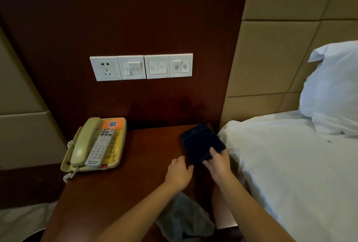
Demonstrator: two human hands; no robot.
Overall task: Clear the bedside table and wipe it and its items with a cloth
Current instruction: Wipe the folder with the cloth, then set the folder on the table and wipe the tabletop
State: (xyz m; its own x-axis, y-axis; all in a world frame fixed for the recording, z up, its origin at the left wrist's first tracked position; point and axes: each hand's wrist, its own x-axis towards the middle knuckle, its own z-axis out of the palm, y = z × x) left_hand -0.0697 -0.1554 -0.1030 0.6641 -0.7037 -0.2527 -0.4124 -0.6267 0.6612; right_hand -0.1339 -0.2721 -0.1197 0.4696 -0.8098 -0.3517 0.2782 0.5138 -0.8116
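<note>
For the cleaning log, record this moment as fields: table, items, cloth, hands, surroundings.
table: dark red-brown wooden bedside table, not yet cleared
phone: beige corded plastic telephone, left rear of table
folder: flat dark blue rectangular folder, right side, by the bed
cloth: crumpled grey cloth, at the table's near edge
hands: right hand pinches the folder's near edge; left hand beside it, holding nothing
surroundings: white bed at right; white wall switch panel above

One telephone [95,145], one dark folder [199,141], one grey cloth [184,218], four wall plates [131,67], one pillow [333,86] — two hands: left hand [179,172], right hand [219,162].
</note>
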